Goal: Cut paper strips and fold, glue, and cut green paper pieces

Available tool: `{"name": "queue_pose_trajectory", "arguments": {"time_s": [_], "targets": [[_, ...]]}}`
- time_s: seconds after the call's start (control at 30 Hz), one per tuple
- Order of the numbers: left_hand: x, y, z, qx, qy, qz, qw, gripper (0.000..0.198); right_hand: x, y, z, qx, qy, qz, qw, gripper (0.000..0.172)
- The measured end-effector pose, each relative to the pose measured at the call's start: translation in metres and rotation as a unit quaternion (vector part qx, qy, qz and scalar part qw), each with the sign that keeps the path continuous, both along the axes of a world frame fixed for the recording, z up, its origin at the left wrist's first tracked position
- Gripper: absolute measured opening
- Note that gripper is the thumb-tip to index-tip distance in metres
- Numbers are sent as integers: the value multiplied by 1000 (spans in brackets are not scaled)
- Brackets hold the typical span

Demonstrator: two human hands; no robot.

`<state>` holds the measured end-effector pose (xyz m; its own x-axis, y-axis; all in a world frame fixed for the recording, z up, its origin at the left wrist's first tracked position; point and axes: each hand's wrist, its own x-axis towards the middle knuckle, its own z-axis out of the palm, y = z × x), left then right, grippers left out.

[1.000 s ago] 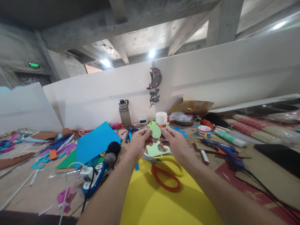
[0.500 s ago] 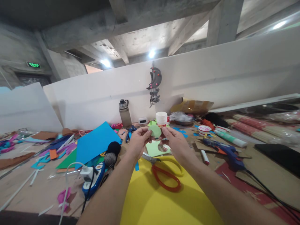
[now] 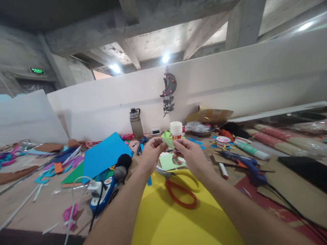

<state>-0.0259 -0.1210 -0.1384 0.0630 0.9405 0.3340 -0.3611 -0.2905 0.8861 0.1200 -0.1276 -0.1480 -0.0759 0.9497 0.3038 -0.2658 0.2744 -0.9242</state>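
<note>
Between my hands is a light green paper disc (image 3: 168, 143), tipped so that it looks narrow. My left hand (image 3: 152, 149) pinches its left edge, and my right hand (image 3: 187, 151) grips the right edge between thumb and fingers. Below them lies a pale green sheet (image 3: 167, 162) with a round hole cut in it. Scissors (image 3: 182, 200) with one orange and one yellow handle rest on a yellow sheet (image 3: 163, 224), their blades partly hidden by my left hand. A stack of white paper cups (image 3: 176, 128) stands just behind my hands.
At left lie blue sheets (image 3: 104, 156), yarn balls (image 3: 124, 161) and a power strip (image 3: 106, 194) with cords. A bottle (image 3: 136, 124) stands at the back. To the right are a glue gun (image 3: 245, 166), a marker (image 3: 223, 170) and a black flat object (image 3: 304, 172).
The green disc has turned from nearly face-on to a slanted, narrower view. My right hand has shifted slightly left. The scissors and sheets lie as before.
</note>
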Motion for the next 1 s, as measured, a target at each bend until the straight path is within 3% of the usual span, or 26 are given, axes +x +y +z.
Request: {"name": "queue_pose_trajectory", "arguments": {"time_s": [0.33,0.5,0.67,0.83,1.0], "targets": [[1,-6,3,52,102,-48,992,46,1,-5,7,-18,13,-5,1000,35],[0,-5,2,42,123,-37,991,61,0,-4,5,-19,3,-7,1000,39],[2,-8,4,61,151,-29,986,50,0,-5,5,-12,-14,-21,1000,36],[2,-10,6,52,199,1,979,54,0,-10,10,-14,-5,-12,1000,33],[4,-11,7,59,188,-21,980,50,0,-10,10,-13,-4,-16,1000,34]]}}
